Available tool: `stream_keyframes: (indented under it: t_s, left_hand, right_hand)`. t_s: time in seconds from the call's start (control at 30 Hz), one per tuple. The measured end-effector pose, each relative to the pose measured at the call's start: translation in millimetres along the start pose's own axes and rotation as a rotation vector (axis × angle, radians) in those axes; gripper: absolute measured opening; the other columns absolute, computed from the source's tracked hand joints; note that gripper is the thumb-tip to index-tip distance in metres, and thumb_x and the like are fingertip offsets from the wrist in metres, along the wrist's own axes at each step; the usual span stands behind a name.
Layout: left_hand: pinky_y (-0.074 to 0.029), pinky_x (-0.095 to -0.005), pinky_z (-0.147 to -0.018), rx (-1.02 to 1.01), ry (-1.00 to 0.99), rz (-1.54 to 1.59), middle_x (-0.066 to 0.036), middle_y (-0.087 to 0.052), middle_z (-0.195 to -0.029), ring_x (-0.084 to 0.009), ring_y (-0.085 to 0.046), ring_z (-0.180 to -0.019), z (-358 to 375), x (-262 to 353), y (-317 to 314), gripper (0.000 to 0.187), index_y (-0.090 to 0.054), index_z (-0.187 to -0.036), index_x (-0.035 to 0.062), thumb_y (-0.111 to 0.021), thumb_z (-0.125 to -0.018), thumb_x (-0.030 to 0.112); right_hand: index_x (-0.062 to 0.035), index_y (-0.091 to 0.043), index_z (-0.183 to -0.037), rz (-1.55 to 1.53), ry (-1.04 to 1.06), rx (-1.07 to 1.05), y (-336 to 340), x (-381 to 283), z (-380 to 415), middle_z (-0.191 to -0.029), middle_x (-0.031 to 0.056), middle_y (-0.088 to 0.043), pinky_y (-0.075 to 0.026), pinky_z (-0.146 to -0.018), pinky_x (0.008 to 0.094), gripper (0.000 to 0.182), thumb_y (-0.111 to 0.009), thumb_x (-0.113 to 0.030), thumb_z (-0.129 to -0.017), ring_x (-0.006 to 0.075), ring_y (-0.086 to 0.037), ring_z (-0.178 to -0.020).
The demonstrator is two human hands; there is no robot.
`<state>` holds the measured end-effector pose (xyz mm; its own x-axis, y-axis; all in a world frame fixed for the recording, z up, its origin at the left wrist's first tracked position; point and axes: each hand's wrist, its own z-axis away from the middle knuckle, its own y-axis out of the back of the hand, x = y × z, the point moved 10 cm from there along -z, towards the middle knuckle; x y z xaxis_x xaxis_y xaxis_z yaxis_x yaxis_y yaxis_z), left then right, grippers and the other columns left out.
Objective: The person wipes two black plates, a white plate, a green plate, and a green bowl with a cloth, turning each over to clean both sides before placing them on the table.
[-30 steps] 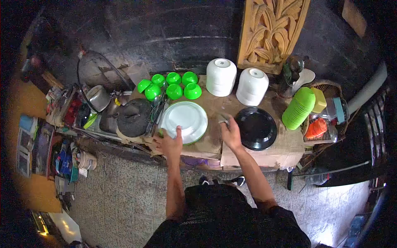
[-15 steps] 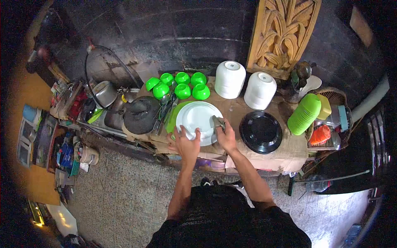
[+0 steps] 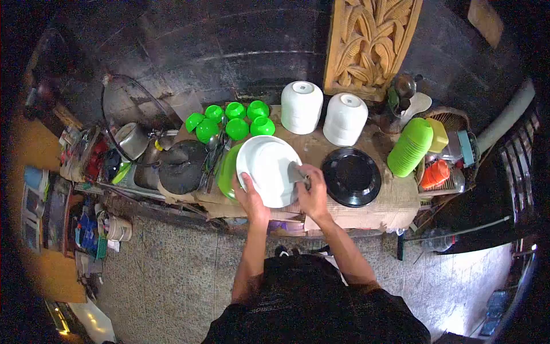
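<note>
A white plate point(image 3: 268, 166) is tilted up in front of me above the cardboard-covered counter. Its lower left rim is gripped by my left hand point(image 3: 252, 203), thumb on the inner face. My right hand point(image 3: 313, 195) is closed on a greyish cloth point(image 3: 303, 176) at the plate's right edge; most of the cloth is hidden by the fingers. Behind the plate, a green plate point(image 3: 228, 172) shows at the left. To the right of my right hand lies a stack of black plates point(image 3: 352, 176).
Several green bowls point(image 3: 236, 128) sit upside down at the back, beside two stacks of white bowls point(image 3: 301, 108). A stone mortar point(image 3: 182, 166) and cutlery point(image 3: 211, 155) lie left. Stacked green cups point(image 3: 410, 148) lean against a basket point(image 3: 458, 120) at the right.
The white plate has been lifted and tilted, its face turned toward the right. My left hand has shifted to its rim, and the right hand with the cloth stays at its right side.
</note>
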<state>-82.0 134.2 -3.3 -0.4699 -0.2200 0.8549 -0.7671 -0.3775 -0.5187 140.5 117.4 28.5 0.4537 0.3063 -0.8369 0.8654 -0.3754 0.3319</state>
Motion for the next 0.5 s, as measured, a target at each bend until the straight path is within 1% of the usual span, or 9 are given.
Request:
stream_keyframes:
  t_s: [0.03, 0.1, 0.13, 0.17, 0.27, 0.3, 0.4, 0.43, 0.5]
  left_hand:
    - [-0.053, -0.0437, -0.103, -0.003, 0.005, -0.002, -0.018, -0.049, -0.148, -0.0292, -0.056, -0.130, -0.7, 1.5, 0.2, 0.071, -0.036, -0.154, 0.0049, -0.059, -0.104, 0.050]
    - [-0.056, -0.0446, -0.100, 0.024, 0.335, 0.146, -0.018, -0.057, -0.140, -0.0291, -0.062, -0.124, 4.4, -28.7, -0.4, 0.071, -0.045, -0.148, -0.0002, -0.050, -0.106, 0.056]
    - [-0.056, -0.0446, -0.100, 0.022, 0.336, 0.147, -0.018, -0.057, -0.140, -0.0291, -0.062, -0.124, 5.9, -31.2, -1.9, 0.071, -0.045, -0.148, -0.0001, -0.050, -0.106, 0.056]
    - [-0.056, -0.0455, -0.100, -0.029, 0.349, 0.136, -0.017, -0.059, -0.139, -0.0295, -0.063, -0.123, 8.5, -36.5, -8.4, 0.072, -0.047, -0.147, -0.0012, -0.048, -0.106, 0.058]
    - [-0.056, -0.0466, -0.100, -0.096, 0.413, 0.176, -0.016, -0.061, -0.138, -0.0300, -0.064, -0.122, 12.9, -56.3, -14.1, 0.073, -0.048, -0.146, -0.0022, -0.044, -0.107, 0.059]
    - [-0.055, -0.0469, -0.101, -0.113, 0.458, 0.228, -0.016, -0.061, -0.138, -0.0302, -0.064, -0.122, 14.9, -62.8, -17.3, 0.072, -0.048, -0.146, -0.0021, -0.044, -0.107, 0.059]
    - [-0.054, -0.0480, -0.102, -0.139, 0.454, 0.258, -0.016, -0.061, -0.139, -0.0303, -0.063, -0.123, 15.7, -61.6, -21.9, 0.071, -0.049, -0.146, -0.0004, -0.042, -0.107, 0.059]
    - [-0.054, -0.0480, -0.102, -0.141, 0.457, 0.257, -0.016, -0.061, -0.139, -0.0303, -0.063, -0.123, 14.0, -59.9, -20.9, 0.071, -0.049, -0.146, -0.0004, -0.042, -0.107, 0.059]
    - [-0.046, -0.0500, -0.112, -0.130, 0.446, 0.195, -0.014, -0.053, -0.151, -0.0319, -0.054, -0.136, 9.4, -51.9, -15.8, 0.070, -0.042, -0.154, 0.0082, -0.034, -0.108, 0.061]
  right_hand:
    - [0.0003, -0.065, -0.126, 0.002, -0.004, 0.003, 5.1, 2.0, -5.3, -0.128, 0.0222, -0.062, -0.049, -0.104, 0.0434, 0.042, -0.065, 0.002, -0.084, 0.0394, -0.061, -0.119]
    - [0.0013, -0.065, -0.127, 0.164, 0.083, 0.115, 27.2, -3.3, -19.5, -0.123, 0.0221, -0.061, -0.049, -0.103, 0.0445, 0.044, -0.063, 0.004, -0.083, 0.0404, -0.061, -0.116]
    - [0.0030, -0.066, -0.126, 0.168, 0.092, 0.147, 35.6, -14.0, -25.1, -0.119, 0.0224, -0.061, -0.051, -0.098, 0.0444, 0.046, -0.062, 0.005, -0.080, 0.0408, -0.062, -0.110]
    - [0.0030, -0.066, -0.126, 0.170, 0.093, 0.150, 39.6, -20.7, -29.1, -0.119, 0.0224, -0.061, -0.051, -0.098, 0.0444, 0.046, -0.062, 0.005, -0.080, 0.0408, -0.062, -0.110]
    - [0.0016, -0.067, -0.128, 0.216, 0.254, 0.090, 37.3, -55.3, -26.8, -0.119, 0.0217, -0.059, -0.054, -0.090, 0.0419, 0.052, -0.062, 0.007, -0.076, 0.0386, -0.064, -0.103]
    - [-0.0005, -0.067, -0.130, 0.260, 0.239, 0.024, 30.7, -59.4, -23.0, -0.122, 0.0209, -0.059, -0.054, -0.093, 0.0431, 0.055, -0.065, 0.007, -0.075, 0.0385, -0.063, -0.107]
    - [-0.0050, -0.067, -0.132, 0.252, 0.312, -0.142, 14.1, -81.7, -1.1, -0.127, 0.0181, -0.060, -0.052, -0.099, 0.0461, 0.061, -0.071, 0.002, -0.072, 0.0382, -0.060, -0.114]
    - [-0.0068, -0.067, -0.133, 0.256, 0.343, -0.213, 8.7, -84.2, 7.7, -0.128, 0.0167, -0.060, -0.053, -0.098, 0.0450, 0.062, -0.072, 0.001, -0.071, 0.0369, -0.061, -0.114]
    - [-0.0082, -0.066, -0.133, 0.252, 0.435, -0.291, 9.6, -93.8, 20.5, -0.126, 0.0138, -0.060, -0.055, -0.092, 0.0447, 0.065, -0.077, -0.006, -0.069, 0.0352, -0.062, -0.106]
